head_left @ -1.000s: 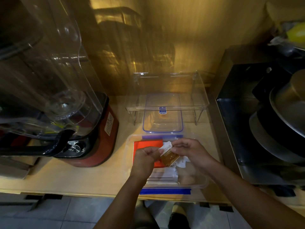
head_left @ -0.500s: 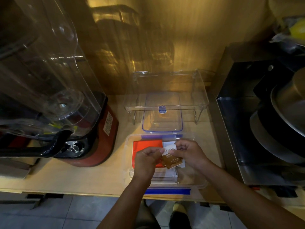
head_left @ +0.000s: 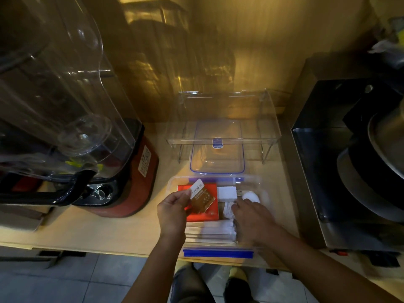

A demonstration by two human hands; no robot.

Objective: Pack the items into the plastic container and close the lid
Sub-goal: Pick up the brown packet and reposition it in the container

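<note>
You stand at a wooden surface (head_left: 122, 228) with the plastic container (head_left: 258, 182) open before you, its lid (head_left: 217, 147) lying apart just beyond the far rim. Your left hand (head_left: 172, 213) pinches a small brown-and-white card (head_left: 200, 199) between thumb and fingers, holding it above the red box (head_left: 209, 215) that fills the container's left half. The card's long axis runs from far left to near right, and it hangs directly over the container, so by the look of it only a short drop separates it from the pile. Your right hand (head_left: 253, 219) reaches into the container's right half, fingers curled down among the white items (head_left: 227, 193); whether they are closed on anything cannot be told. White packets (head_left: 209, 229) lie along the near wall. The lid sits straight ahead on the far side, roughly level between both hands, with the right hand free of the card and likely the readier to fetch it. A red blender (head_left: 122, 171) stands to the left.
</note>
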